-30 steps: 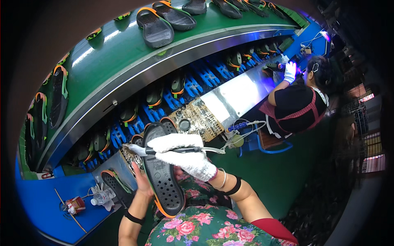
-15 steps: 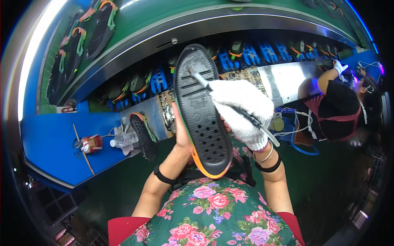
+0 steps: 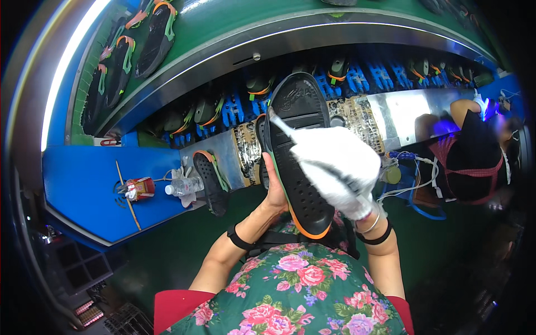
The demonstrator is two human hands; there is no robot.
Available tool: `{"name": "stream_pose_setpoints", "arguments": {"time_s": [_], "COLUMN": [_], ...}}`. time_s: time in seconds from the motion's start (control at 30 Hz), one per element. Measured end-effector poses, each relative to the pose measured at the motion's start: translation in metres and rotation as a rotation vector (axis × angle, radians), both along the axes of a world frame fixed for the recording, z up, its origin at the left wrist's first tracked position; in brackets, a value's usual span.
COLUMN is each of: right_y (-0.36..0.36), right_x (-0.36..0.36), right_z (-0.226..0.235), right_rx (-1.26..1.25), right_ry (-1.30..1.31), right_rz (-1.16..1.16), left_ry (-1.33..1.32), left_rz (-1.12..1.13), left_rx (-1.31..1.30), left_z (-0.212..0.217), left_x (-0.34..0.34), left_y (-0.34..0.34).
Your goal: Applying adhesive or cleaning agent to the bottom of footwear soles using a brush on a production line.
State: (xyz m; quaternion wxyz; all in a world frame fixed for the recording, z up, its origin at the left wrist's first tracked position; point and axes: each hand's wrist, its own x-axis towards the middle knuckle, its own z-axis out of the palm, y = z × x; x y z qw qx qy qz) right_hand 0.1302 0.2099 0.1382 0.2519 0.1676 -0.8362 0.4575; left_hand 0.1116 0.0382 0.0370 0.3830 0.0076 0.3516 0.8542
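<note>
My bare left hand (image 3: 276,190) supports a black shoe sole (image 3: 298,151) with an orange and green edge, its perforated underside facing up. The fingers beneath the sole are hidden. In a white knit glove, my right hand (image 3: 338,167) grips a slim brush (image 3: 283,126) with a pale front part. The brush's tip is at the sole's upper left edge, and its rear is blurred by motion. Partly behind the held sole, another dark sole (image 3: 260,134) peeks out.
On the blue table (image 3: 72,192) at left are a red container (image 3: 140,188), a thin stick (image 3: 128,195) and a clear bottle (image 3: 185,186). A black shoe (image 3: 209,181) lies beside them. Shoes on blue holders (image 3: 231,111) line the bench. A co-worker (image 3: 469,156) is at right.
The brush tip has moved from the sole's upper middle to its upper left edge. The sole has shifted right and slightly down in view, and another sole now shows behind it.
</note>
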Motion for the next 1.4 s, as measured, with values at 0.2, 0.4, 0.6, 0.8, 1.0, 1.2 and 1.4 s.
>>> {"name": "stream_pose_setpoints", "arguments": {"time_s": [0.2,0.4,0.6,0.8,1.0,1.2,1.4], "right_y": [-0.003,-0.014,-0.026,-0.022,-0.031,-0.035,-0.027], "right_x": [-0.004,0.004,0.006,0.001,-0.013,-0.015,-0.010], "right_z": [-0.005,-0.021,-0.027,-0.029,-0.027,-0.038,-0.044], "right_rx": [0.063,-0.146,-0.139,-0.278,-0.079,0.017,-0.045], "right_ry": [0.099,-0.007,0.006,-0.077,0.067,0.092,-0.036], "right_rz": [-0.072,0.058,0.101,0.109,0.275,0.241,0.282], "left_ry": [-0.377,0.047,0.105,-0.001,0.001,-1.468,-0.293], "left_rz": [0.051,0.132,0.016,0.185,0.048,-0.031,0.152], "left_rx": [0.918,0.218,0.720,-0.013,0.239,1.137,0.217], "left_z": [-0.015,-0.038,-0.054,-0.031,-0.059,-0.055,-0.035], "left_x": [0.002,-0.010,-0.016,-0.018,-0.026,-0.042,-0.051], "left_y": [-0.001,-0.014,-0.010,-0.016,-0.040,-0.057,-0.045]}}
